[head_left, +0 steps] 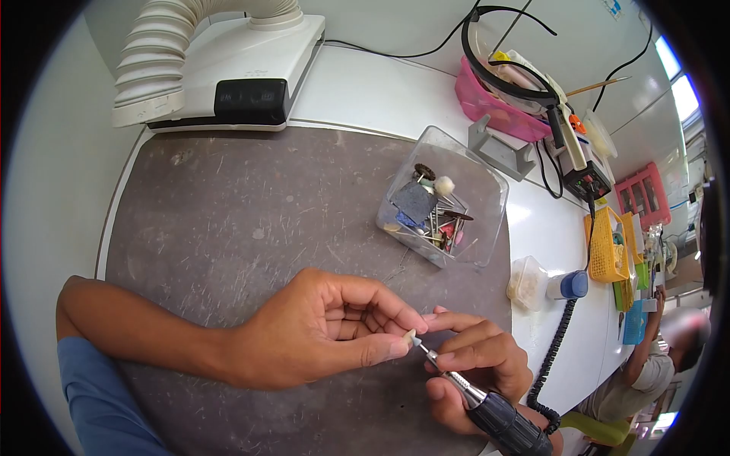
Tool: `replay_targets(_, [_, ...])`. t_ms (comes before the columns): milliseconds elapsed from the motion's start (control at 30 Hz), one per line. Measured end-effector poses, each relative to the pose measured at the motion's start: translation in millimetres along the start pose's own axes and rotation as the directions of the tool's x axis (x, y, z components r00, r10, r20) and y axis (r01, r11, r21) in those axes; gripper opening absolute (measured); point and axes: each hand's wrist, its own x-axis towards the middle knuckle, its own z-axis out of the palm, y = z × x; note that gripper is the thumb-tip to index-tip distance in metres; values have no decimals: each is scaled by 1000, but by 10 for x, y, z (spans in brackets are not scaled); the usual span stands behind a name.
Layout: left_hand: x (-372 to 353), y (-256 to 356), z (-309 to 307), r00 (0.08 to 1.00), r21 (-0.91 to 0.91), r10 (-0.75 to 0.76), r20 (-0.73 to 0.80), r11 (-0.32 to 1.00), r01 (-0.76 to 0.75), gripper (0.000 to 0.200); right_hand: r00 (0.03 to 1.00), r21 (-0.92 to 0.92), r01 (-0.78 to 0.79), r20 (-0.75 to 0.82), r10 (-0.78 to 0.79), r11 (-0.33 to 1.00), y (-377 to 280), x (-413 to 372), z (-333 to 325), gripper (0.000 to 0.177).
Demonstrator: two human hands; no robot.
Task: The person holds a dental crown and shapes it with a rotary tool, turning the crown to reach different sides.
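**Two hands meeting over a small pale piece**

A scratched grey mat (251, 220) is covering most of the white bench. A white dust extractor (243, 68) with a ribbed hose (156, 53) is sitting at the mat's far edge. A clear plastic box (490, 194) of burs and polishing points is lying toward the far right of the mat, well apart from the hands. At the right edge of the view another person (646, 372) is sitting at the same bench, taking no part.

The left hand (319, 330) is reaching in from the left with its fingers curled. It is pinching a small pale piece (410, 335) between thumb tip and forefinger. The right hand (475, 365) is wrapping around a rotary handpiece (498, 414) pen-fashion, with its forefinger stretching toward the left fingertips.

The handpiece's long axis is running from lower right to upper left. Its slim bur (427, 353) is pointing at the piece and seemingly touching it from the right. The piece is therefore sitting between the two hands, over the near part of the mat, gripped by the left hand and met by the tool in the right. Whether the bur is spinning cannot be told.
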Motion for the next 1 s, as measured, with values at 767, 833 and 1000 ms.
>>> replay_targets(767, [0, 1, 9, 1000, 9, 8, 3, 1000, -8, 24, 998, 25, -39, -48, 40, 999, -12, -1, 13, 28])
replay_targets(833, [1, -7, 5, 1000, 13, 22, 0, 1000, -22, 24, 1000, 19, -27, -9, 27, 999, -16, -2, 4, 27])
replay_targets(1000, [2, 1, 8, 1000, 14, 14, 6, 1000, -14, 24, 999, 17, -41, -36, 41, 999, -11, -3, 9, 27])
